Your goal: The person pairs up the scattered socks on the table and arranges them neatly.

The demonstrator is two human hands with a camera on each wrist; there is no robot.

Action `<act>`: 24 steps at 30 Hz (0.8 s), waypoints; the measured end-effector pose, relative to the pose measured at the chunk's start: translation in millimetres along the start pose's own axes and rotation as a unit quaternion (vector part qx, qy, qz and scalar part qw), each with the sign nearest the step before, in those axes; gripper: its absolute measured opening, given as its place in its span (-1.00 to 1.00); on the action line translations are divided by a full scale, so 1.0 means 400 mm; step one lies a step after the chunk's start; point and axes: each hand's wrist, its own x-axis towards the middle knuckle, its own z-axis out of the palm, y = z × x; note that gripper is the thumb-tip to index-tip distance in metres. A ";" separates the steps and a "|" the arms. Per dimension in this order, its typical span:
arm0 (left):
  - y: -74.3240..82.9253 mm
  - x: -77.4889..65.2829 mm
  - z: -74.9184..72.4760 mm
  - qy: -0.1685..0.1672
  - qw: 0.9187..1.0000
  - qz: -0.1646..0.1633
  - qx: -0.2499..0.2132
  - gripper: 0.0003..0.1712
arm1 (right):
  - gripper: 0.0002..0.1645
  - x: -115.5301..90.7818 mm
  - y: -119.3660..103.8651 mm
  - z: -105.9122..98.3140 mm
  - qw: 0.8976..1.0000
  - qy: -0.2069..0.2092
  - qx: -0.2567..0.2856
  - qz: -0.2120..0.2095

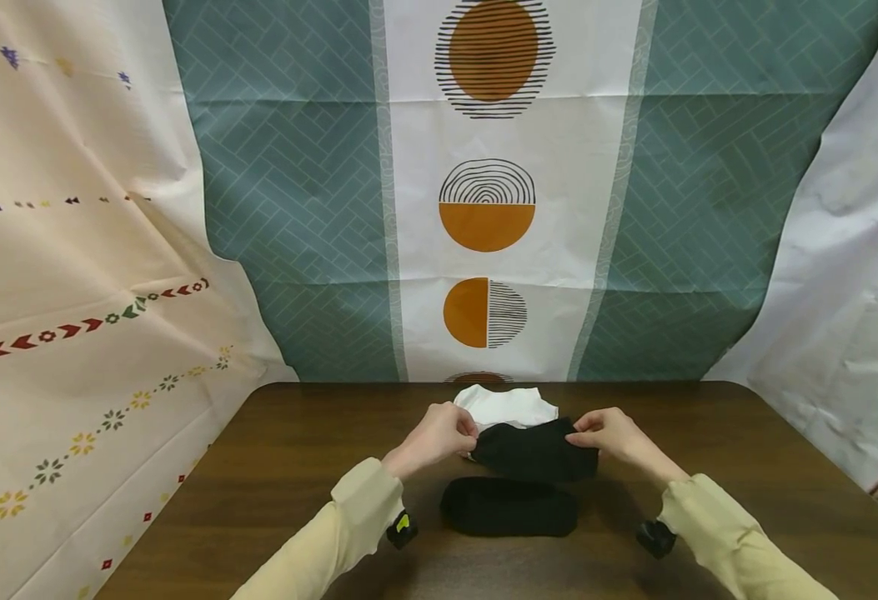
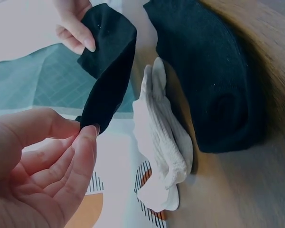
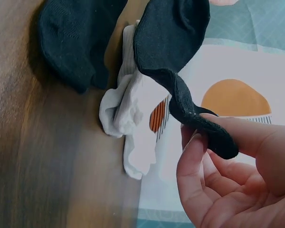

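A black sock (image 1: 534, 452) is stretched between my two hands, held up over the table. My left hand (image 1: 444, 433) pinches one end between thumb and fingertips, and my right hand (image 1: 613, 435) pinches the other end. In the left wrist view the raised sock (image 2: 111, 71) twists slightly along its length. Below it a second black sock (image 1: 509, 507) lies flat on the wood, its long side across the table. Behind the held sock is a crumpled pair of white socks (image 1: 504, 406), partly covered by it in the head view.
The brown wooden table (image 1: 303, 450) runs back to a hanging patterned cloth (image 1: 296, 167). On the left hangs a cream cloth (image 1: 71, 208) with printed flowers; on the right is a white cloth (image 1: 844, 275).
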 end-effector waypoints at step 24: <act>-0.005 -0.044 -0.043 -0.058 0.997 -0.015 0.043 -0.85 | -0.81 -0.012 -0.022 0.049 0.997 -0.066 0.034 -0.020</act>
